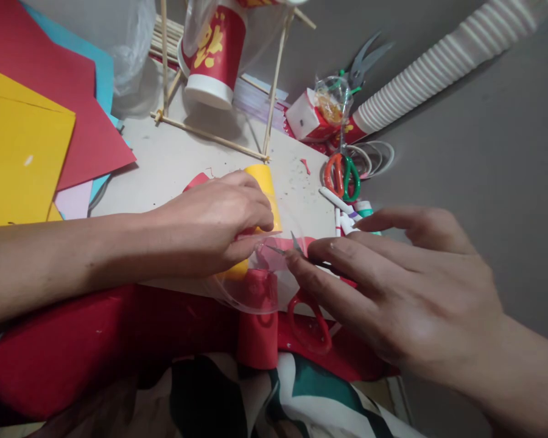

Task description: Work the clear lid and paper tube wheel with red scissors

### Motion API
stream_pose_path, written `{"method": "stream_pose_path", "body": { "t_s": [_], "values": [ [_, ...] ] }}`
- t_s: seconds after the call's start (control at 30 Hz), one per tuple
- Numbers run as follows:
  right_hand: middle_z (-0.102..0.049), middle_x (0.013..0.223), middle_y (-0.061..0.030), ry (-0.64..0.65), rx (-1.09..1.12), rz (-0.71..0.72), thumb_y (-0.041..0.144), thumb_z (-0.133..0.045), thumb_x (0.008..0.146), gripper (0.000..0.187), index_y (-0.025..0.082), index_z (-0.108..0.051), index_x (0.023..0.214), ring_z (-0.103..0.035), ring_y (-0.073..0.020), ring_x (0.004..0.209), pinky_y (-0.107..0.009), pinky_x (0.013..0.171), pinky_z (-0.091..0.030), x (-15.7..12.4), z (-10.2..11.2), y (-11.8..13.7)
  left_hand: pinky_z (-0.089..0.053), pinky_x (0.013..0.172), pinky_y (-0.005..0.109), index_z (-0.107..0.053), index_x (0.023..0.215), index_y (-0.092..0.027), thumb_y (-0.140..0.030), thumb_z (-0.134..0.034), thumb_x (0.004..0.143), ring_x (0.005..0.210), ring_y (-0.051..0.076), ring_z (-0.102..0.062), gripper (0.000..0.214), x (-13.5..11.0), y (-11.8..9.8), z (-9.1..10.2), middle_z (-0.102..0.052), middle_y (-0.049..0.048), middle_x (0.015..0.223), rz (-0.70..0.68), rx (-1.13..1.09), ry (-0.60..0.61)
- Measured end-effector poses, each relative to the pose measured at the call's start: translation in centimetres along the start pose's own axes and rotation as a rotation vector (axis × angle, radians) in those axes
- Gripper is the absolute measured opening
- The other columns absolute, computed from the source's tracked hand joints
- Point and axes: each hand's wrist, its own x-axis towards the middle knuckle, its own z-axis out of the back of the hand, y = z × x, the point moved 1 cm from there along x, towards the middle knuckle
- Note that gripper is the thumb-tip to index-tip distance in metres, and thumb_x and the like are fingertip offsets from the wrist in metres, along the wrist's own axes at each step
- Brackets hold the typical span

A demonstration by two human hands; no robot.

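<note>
My left hand [231, 216] is closed on a clear round plastic lid [226, 295], its fingertips pinching near the middle. Red paper [258, 340] extends from the lid toward my lap, and a curved yellow paper piece [261, 182] reaches out on the far side. Red-handled scissors [320, 315] are in my right hand [393, 286], gripped near the blades with the handles hanging below. Their slightly parted blade tips point at the lid, close to my left fingertips. A thin pointed sliver lies by those fingertips; I cannot make out what it is.
A stick frame [214, 139] with red paper cups [217, 55] stands behind. Coloured paper sheets [22, 140] lie left. On the right are orange-and-green-handled scissors [351, 176], markers [338, 201], a small box [308, 115] and a long cup stack [438, 61] along the wall.
</note>
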Motion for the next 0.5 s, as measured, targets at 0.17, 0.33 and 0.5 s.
{"method": "stream_pose_path", "body": {
  "t_s": [0.17, 0.33, 0.5],
  "values": [
    [-0.067, 0.065, -0.0001, 0.021, 0.013, 0.038, 0.01, -0.052, 0.098, 0.037, 0.021, -0.069, 0.068, -0.053, -0.0147, 0.056, -0.038, 0.074, -0.041, 0.58, 0.23, 0.07, -0.05, 0.095, 0.042, -0.073, 0.083, -0.02, -0.032, -0.052, 0.099, 0.112, 0.027, -0.063, 0.029, 0.06, -0.18, 0.13, -0.075, 0.0089, 0.103, 0.027, -0.011, 0.014],
    [-0.068, 0.069, -0.0035, 0.029, -0.006, 0.082, 0.01, -0.049, 0.1, 0.037, 0.019, -0.071, 0.071, -0.054, -0.016, 0.059, -0.039, 0.077, -0.041, 0.95, 0.06, 0.02, -0.05, 0.095, 0.042, -0.073, 0.083, -0.018, -0.034, -0.05, 0.101, 0.111, 0.027, -0.062, 0.033, 0.04, -0.16, 0.2, -0.075, 0.0104, 0.101, 0.029, -0.01, 0.021],
    [-0.069, 0.071, -0.004, 0.051, -0.007, 0.12, 0.009, -0.056, 0.097, 0.028, 0.017, -0.072, 0.075, -0.054, -0.0165, 0.062, -0.039, 0.079, -0.042, 0.97, 0.16, 0.03, -0.05, 0.096, 0.042, -0.073, 0.085, -0.018, -0.034, -0.052, 0.1, 0.112, 0.027, -0.062, 0.031, 0.02, -0.14, 0.07, -0.075, 0.0103, 0.103, 0.039, 0.006, 0.026]
  ]
}}
